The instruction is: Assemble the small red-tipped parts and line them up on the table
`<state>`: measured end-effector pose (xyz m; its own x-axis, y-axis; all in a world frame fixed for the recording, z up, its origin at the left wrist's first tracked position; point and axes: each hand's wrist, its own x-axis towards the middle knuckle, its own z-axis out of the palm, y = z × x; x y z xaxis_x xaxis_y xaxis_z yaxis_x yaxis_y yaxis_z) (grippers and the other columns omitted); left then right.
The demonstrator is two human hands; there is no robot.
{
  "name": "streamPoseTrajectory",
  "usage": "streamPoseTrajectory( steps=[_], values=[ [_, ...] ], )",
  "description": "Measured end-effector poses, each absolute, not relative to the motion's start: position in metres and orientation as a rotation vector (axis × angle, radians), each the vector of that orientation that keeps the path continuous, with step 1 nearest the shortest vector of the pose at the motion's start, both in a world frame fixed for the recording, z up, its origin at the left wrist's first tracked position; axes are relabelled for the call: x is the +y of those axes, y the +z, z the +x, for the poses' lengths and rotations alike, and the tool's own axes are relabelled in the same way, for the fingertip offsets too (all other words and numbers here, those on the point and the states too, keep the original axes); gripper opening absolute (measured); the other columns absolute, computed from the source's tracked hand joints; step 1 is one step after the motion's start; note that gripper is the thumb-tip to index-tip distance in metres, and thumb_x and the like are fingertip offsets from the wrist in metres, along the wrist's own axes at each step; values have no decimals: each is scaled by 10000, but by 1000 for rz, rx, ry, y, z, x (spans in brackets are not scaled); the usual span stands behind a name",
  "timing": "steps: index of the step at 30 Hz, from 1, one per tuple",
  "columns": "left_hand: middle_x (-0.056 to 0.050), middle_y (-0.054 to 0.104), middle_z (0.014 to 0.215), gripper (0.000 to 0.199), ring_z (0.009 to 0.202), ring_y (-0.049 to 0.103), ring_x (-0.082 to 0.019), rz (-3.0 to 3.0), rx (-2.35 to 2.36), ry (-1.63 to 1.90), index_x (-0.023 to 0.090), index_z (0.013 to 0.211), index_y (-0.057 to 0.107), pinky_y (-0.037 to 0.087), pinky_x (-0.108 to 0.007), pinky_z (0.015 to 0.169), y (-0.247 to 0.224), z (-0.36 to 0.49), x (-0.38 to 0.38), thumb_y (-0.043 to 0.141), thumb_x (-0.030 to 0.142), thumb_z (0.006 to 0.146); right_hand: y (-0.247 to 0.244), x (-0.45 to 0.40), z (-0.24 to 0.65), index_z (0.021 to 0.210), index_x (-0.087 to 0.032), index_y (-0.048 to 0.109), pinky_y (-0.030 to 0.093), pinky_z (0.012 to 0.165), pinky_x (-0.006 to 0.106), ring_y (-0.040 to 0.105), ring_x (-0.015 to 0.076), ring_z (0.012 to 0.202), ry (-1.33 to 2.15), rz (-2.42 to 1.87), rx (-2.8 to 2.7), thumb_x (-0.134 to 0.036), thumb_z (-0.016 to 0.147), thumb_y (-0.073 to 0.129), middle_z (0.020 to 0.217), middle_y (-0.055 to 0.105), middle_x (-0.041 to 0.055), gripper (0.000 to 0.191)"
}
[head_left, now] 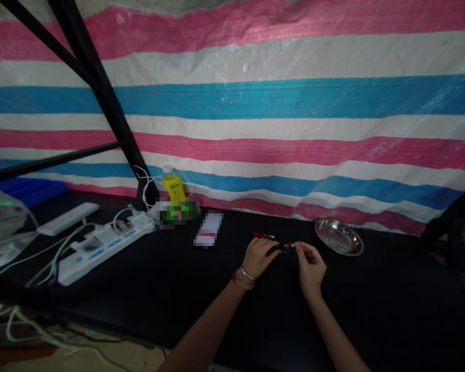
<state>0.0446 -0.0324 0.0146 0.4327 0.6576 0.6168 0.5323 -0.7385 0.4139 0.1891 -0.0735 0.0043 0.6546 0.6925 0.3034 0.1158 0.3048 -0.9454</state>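
Over the middle of the black table, my left hand [259,257] is closed on the left end of a small dark object [289,246] with light markings. At that object's right end, my right hand [311,264] has its thumb and fingers pressed together in a pinch. A bit of red shows beside the right fingertips; whether it belongs to the dark object is too small to tell. Just beyond my left hand lies a red pen-like item [263,235] with a dark and light end. A round shiny metal dish [339,237] sits to the right of my right hand.
A blurred-out phone [209,230] lies left of my hands. Behind it stand a yellow bottle [173,186] and a pixelated green item [177,212]. A white power strip [104,247] with cables is at left, near a black metal frame [104,98]. A striped sheet [256,98] hangs behind.
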Motion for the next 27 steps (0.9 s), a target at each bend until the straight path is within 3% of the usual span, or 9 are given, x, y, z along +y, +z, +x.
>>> streamPoseTrajectory(
  steps=[8, 14, 22, 27],
  values=[
    [-21, 703, 897, 188, 783, 625, -146, 2478, 1127, 1158, 217, 1002, 628, 404, -340, 800, 9, 44, -27, 593, 284, 830, 4, -73, 191, 772, -142, 622, 440, 606, 279, 573, 164, 650, 367, -1239, -762, -457, 681, 681, 708, 631, 50, 333],
    [-2, 700, 803, 83, 732, 598, -142, 2520, 1220, 1075, 225, 863, 663, 357, -347, 771, 13, 41, -28, 589, 219, 826, 7, -74, 192, 776, -149, 610, 428, 599, 277, 553, 155, 647, 341, -1241, -729, -454, 684, 675, 719, 614, 39, 325],
    [-12, 682, 880, 109, 818, 565, -162, 2604, 1180, 1035, 220, 881, 640, 326, -358, 791, 18, 41, -32, 560, 192, 813, 10, -79, 185, 827, -166, 550, 397, 562, 246, 528, 125, 612, 296, -1237, -883, -406, 696, 681, 729, 588, 20, 303],
    [-16, 664, 792, 69, 776, 546, -166, 2623, 1203, 1000, 191, 733, 606, 314, -357, 778, 25, 42, -36, 545, 182, 762, 8, -78, 183, 789, -170, 520, 384, 560, 236, 503, 110, 598, 284, -1234, -908, -413, 719, 658, 693, 548, -6, 289]
  ],
)
